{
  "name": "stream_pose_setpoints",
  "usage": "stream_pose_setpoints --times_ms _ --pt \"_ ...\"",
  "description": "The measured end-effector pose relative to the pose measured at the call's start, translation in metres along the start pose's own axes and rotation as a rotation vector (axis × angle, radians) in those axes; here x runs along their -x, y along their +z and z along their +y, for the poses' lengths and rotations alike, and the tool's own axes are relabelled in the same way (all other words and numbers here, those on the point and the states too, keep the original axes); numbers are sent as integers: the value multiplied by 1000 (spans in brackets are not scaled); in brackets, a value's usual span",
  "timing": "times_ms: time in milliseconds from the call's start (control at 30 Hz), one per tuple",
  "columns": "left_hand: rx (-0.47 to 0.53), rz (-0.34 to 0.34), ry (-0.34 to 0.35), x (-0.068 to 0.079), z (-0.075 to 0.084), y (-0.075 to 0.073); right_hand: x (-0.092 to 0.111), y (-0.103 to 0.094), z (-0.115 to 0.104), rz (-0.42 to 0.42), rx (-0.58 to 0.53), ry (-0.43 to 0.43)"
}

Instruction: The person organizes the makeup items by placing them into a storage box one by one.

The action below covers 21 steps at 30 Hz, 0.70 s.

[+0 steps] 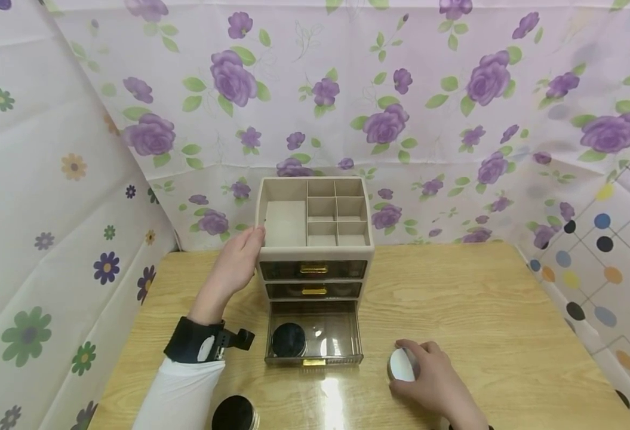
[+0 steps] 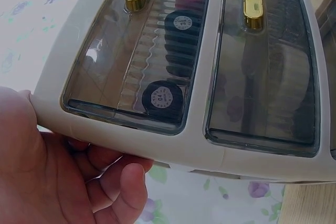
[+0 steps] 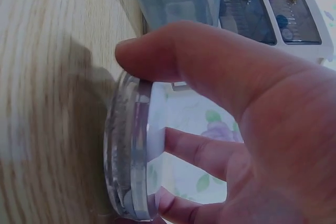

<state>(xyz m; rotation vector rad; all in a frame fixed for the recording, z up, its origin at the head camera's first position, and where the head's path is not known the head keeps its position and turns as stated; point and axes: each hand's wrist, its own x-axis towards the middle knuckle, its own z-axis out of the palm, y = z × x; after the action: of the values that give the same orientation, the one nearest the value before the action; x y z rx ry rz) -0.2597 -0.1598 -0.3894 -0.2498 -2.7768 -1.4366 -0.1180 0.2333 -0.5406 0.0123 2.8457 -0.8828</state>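
Note:
A beige desktop drawer organizer [image 1: 316, 253] stands on the table, its top split into compartments. My left hand [image 1: 237, 258] holds its left side near the upper rim, thumb at the edge and fingers curled along the side wall. The smoky clear bottom drawer [image 1: 341, 337] is pulled out, and a black-lidded round jar [image 1: 288, 340] sits at its left. Right of that drawer, my right hand [image 1: 430, 377] grips a round, shallow clear case with a pale top [image 1: 402, 365] between thumb and fingers. In the right wrist view the clear case [image 3: 127, 150] appears edge-on, close over the wood.
Another black-lidded jar [image 1: 233, 412] stands at the front of the table, beside the left sleeve. Both upper drawers are closed; small dark round items [image 2: 163, 98] show through one front. Flowered cloth [image 1: 325, 95] hangs behind the organizer, with patterned cloth at both sides.

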Motion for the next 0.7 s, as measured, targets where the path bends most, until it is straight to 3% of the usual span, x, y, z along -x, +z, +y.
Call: stream_pose_setpoints --times_ms 333,700 --pt "4 -1 -4 0 -1 0 -2 -3 -10 44 -53 -26" --pt "-10 -3 5 0 -1 -1 -6 -13 -31 25 -115 -56"
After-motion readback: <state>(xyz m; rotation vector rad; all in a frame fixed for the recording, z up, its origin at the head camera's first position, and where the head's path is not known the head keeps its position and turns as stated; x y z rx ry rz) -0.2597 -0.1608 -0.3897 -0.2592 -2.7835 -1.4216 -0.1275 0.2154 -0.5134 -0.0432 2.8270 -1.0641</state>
